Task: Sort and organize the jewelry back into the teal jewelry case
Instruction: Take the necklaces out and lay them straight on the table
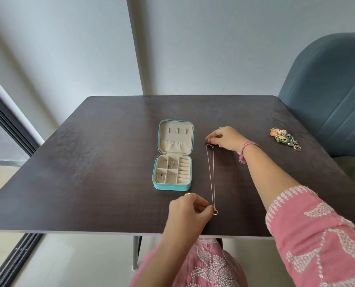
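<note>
A: The chain [210, 175] lies stretched on the surface [89, 162] — right hand [227, 138] pinching the clasp end, left hand [190, 209] pinching by the pendant, fingers clamped on it at both ends.

B: Risk?

A: Probably tangling — slack dropped into the case [173, 160] could knot with the chains already inside.

B: Anything in the way?

A: No. The case sits open just left of the fingers; a jewelry pile [284, 137] waits well right, beside the chair [327, 96].

Pink sleeve [317, 235] with white embroidered leaf patterns; pink thread bracelet [247, 147] on the right wrist; a ring [220, 129] on each hand.
</note>
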Motion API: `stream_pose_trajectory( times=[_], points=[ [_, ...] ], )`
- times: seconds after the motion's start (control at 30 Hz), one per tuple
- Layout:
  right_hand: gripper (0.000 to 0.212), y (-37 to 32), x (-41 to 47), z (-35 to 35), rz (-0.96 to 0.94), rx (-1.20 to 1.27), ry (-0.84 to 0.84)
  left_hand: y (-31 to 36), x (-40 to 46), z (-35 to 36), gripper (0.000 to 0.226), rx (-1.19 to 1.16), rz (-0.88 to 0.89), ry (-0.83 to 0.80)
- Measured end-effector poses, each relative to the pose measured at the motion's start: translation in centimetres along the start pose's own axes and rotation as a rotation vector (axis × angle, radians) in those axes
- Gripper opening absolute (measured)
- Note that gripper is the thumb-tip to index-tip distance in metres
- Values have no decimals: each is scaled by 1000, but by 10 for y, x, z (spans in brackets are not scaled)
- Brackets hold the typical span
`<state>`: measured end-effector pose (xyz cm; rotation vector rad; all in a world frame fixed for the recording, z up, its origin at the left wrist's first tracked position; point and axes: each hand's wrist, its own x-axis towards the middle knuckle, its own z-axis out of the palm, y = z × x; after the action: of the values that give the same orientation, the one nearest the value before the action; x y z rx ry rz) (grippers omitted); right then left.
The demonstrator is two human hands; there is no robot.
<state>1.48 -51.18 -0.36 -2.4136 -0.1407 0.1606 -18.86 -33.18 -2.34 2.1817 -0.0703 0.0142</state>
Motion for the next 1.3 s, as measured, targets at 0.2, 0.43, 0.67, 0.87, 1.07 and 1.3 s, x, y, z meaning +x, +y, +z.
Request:
stream_pose_trajectory(
  times=[0.2,0.43,0.67,0.87,1.07,1.3],
  points=[
    [11,-18,-8,-2,-25,103,224,-18,16,-43,8,9,55,305],
    [10,-66,-42,16,-125,241,215,-53,31,-56,23,27,67,385],
    [10,-87,-53,49,-172,-104,-33,-64,30,-52,31,8,111,357],
    [19,-103,-48,67,-157,-389,-49,-67,30,-51,30,-5,86,347],
    [28,-110,-41,73,-141,-496,-61,-67,30,-52,30,-18,65,331],
    [13,-111,-45,63,-121,-330,-107,-67,30,-55,29,-41,39,316]
  ],
)
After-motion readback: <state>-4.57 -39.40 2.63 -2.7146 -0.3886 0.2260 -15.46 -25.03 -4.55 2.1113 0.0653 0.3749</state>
